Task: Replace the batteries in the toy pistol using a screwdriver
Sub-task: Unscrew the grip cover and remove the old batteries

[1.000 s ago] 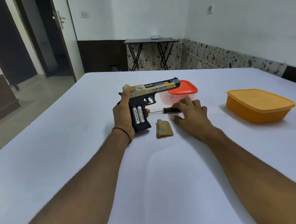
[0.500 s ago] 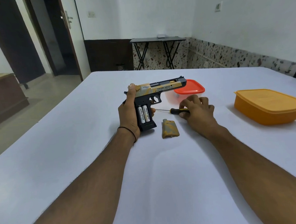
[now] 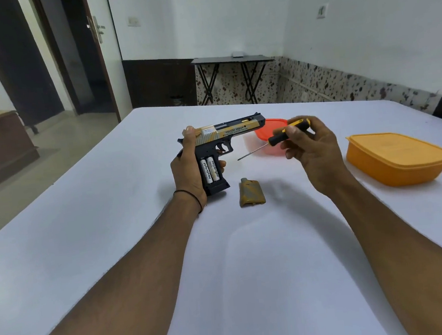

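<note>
Toy pistol [image 3: 227, 134] in left hand [image 3: 187, 176], screwdriver [image 3: 281, 135] aloft

L hand [image 3: 186, 170] wrist: thin blk band [image 3: 193, 195] | L forearm [image 3: 132, 270] bare | R forearm [image 3: 398, 231] bare

Left hand [image 3: 188, 176] grips toy pistol [image 3: 227, 137]; right hand [image 3: 310, 153] pinches screwdriver [image 3: 279, 138].

toy pistol [image 3: 227, 137] gold-black | screwdriver [image 3: 287, 134] black-yellow | cover [image 3: 252, 192] gold-grey camouflage | box [image 3: 400, 161] orange
</note>
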